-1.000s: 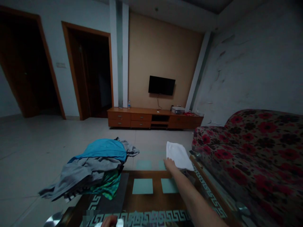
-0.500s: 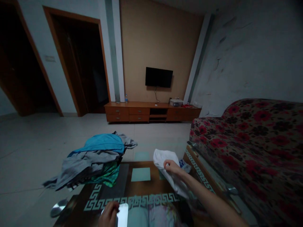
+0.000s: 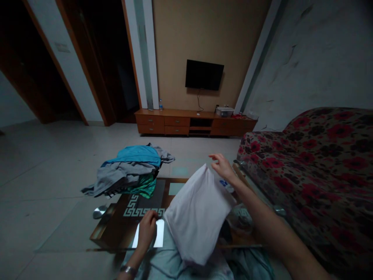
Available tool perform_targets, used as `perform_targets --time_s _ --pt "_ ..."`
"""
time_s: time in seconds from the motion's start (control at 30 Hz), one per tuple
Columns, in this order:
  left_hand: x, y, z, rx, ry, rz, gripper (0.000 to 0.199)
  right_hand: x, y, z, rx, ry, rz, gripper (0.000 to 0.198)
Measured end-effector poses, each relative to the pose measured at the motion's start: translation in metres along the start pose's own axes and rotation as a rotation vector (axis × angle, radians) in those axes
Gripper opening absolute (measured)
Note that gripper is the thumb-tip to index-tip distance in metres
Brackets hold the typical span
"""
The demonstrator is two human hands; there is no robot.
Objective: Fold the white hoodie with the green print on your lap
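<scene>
A white cloth point(image 3: 201, 214), perhaps a garment, is spread at a slant above the near side of the glass-topped coffee table point(image 3: 140, 212), its upper corner peaked. My right hand point(image 3: 223, 169) is just beyond that corner with its fingers apart and a small gap to the fabric. Beside the cloth's left corner is my left hand point(image 3: 148, 225), fingers curled closed; whatever they hold, if anything, is hidden. Pale green fabric point(image 3: 166, 262) lies below the cloth, close to me.
A heap of clothes, with a blue garment point(image 3: 138, 154) on top, lies at the table's far left. A flowered sofa point(image 3: 314, 151) stands to the right. Far ahead are a wooden TV cabinet point(image 3: 176, 124) and a television point(image 3: 204, 74). A bright patch point(image 3: 159, 233) shows on the glass.
The white cloth has come nearer and spread out. My right hand, pinching it before, has moved up and opened. My left hand has risen slightly to the right. The view has tilted down.
</scene>
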State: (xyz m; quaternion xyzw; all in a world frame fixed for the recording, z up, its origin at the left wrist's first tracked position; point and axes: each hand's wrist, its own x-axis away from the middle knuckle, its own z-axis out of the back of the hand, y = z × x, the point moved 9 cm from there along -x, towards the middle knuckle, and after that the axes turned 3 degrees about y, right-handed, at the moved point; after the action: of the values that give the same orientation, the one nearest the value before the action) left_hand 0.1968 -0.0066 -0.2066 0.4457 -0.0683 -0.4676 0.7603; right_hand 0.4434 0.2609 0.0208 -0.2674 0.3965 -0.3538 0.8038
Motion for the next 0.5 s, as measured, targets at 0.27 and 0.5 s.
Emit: perform_targets --time_s 0.27,0.5 --pt "0.001 -0.002 -0.005 -0.040 0.009 -0.008 0.016 0.226 -0.029 -0.167 0.338 -0.991 0.319 0.053" --pt "0.005 0.015 -0.022 -0.055 -0.206 -0.120 0.026 0.245 -0.011 -0.174 0.274 -0.845 0.086 0.035"
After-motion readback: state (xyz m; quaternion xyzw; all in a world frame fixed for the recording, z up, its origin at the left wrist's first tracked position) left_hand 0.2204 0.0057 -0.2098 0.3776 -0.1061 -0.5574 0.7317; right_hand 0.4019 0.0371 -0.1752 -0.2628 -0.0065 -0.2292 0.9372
